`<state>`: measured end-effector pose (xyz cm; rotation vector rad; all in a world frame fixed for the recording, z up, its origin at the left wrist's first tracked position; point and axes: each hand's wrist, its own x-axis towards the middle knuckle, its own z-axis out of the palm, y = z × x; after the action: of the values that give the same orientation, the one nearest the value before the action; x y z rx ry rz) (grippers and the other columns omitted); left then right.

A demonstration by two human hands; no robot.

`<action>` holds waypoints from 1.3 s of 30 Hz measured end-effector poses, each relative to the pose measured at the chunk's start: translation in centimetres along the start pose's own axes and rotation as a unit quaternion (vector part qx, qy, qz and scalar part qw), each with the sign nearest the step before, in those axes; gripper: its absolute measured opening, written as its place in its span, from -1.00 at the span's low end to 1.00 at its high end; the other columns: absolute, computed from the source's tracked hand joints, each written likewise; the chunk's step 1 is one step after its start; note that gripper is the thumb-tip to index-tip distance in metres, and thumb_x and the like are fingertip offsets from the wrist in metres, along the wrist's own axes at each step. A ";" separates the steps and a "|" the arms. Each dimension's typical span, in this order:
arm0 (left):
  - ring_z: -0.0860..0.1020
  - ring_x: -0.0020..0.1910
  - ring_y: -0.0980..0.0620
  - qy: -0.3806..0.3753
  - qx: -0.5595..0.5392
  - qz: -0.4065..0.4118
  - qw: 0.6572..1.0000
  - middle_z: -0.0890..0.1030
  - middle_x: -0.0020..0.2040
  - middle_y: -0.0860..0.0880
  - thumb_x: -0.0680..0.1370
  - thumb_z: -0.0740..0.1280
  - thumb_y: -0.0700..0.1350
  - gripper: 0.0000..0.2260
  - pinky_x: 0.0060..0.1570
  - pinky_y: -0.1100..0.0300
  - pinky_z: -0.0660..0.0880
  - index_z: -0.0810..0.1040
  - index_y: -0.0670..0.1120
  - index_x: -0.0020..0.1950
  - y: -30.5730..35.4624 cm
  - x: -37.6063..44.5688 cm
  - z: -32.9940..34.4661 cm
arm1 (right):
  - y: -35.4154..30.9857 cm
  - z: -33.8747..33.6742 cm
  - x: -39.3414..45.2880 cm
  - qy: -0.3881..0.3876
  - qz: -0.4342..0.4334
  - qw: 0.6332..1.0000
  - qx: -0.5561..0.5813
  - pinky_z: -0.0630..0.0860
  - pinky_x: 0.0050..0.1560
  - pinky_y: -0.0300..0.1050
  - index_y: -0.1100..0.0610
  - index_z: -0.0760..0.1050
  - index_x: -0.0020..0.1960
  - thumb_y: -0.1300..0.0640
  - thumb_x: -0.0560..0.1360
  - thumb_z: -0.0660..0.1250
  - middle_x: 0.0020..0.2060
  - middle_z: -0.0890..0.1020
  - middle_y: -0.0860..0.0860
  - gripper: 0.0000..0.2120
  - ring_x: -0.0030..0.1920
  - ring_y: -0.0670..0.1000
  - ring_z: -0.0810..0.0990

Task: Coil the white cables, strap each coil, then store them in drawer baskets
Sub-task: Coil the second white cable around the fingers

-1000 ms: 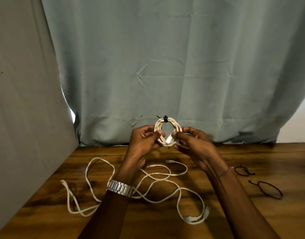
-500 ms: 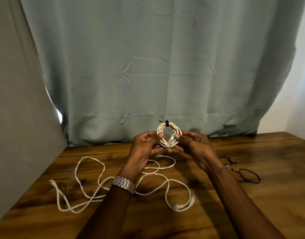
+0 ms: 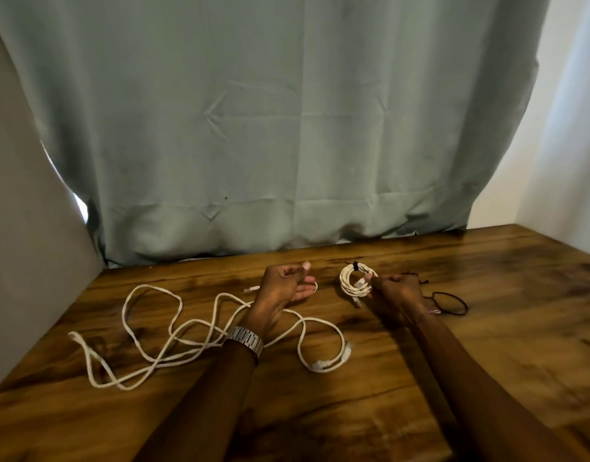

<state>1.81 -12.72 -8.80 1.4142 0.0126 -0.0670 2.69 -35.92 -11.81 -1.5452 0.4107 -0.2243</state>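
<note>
A small coil of white cable (image 3: 351,279), bound at its top by a black strap (image 3: 355,265), is pinched at its right side by my right hand (image 3: 398,293), low over the wooden table (image 3: 487,328). My left hand (image 3: 282,288) hovers apart to the left of the coil, palm up, fingers loosely curled and holding nothing. Loose white cables (image 3: 173,331) sprawl uncoiled across the left half of the table, passing under my left wrist, with plug ends (image 3: 332,360) near the middle.
Black loop straps (image 3: 448,301) lie on the table just right of my right hand. A grey-green curtain (image 3: 270,128) hangs behind the table. A pale wall panel (image 3: 27,261) borders the left side, a white wall the right.
My left hand let go of the strapped coil and moved left. My right hand carried the coil down and to the right, close to the table. The camera view swung right.
</note>
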 end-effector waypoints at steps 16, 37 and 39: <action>0.68 -0.20 -0.10 0.089 0.067 -0.004 0.994 0.66 -0.02 -0.27 0.64 0.28 -0.26 -0.88 -0.22 0.20 0.66 0.57 -0.27 0.11 -0.6 0.7 -3.1 | 0.2 3.3 -3.1 0.082 -0.263 0.907 -0.318 0.57 0.09 -0.01 0.15 0.55 0.24 0.07 0.56 0.40 0.13 0.64 0.11 -0.71 0.12 0.09 0.60; 0.58 -0.30 0.07 0.102 0.218 0.123 0.963 0.67 -0.23 -0.07 0.64 0.30 -0.23 -0.88 -0.21 0.24 0.55 0.63 -0.19 -0.03 4.0 -2.3 -12.7 | 1.3 19.1 -9.8 -0.359 -0.432 0.681 -0.470 0.45 -0.18 -0.09 0.05 0.62 -0.11 0.12 0.52 0.34 -0.11 0.70 0.07 -0.91 -0.08 0.11 0.63; 0.60 -0.28 0.09 0.081 0.270 0.156 0.947 0.68 -0.25 -0.03 0.61 0.35 -0.20 -0.86 -0.11 0.16 0.55 0.64 -0.13 -0.12 4.1 -2.5 -13.2 | 0.2 18.9 -9.6 -0.348 -0.430 0.718 -0.422 0.55 -0.14 -0.06 0.03 0.68 -0.05 0.15 0.52 0.36 -0.11 0.72 0.04 -0.88 -0.11 0.04 0.65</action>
<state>-0.07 1.04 -6.70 1.9507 -0.1010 0.3314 1.33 -14.74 -11.37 -2.4889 -1.0022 -0.1410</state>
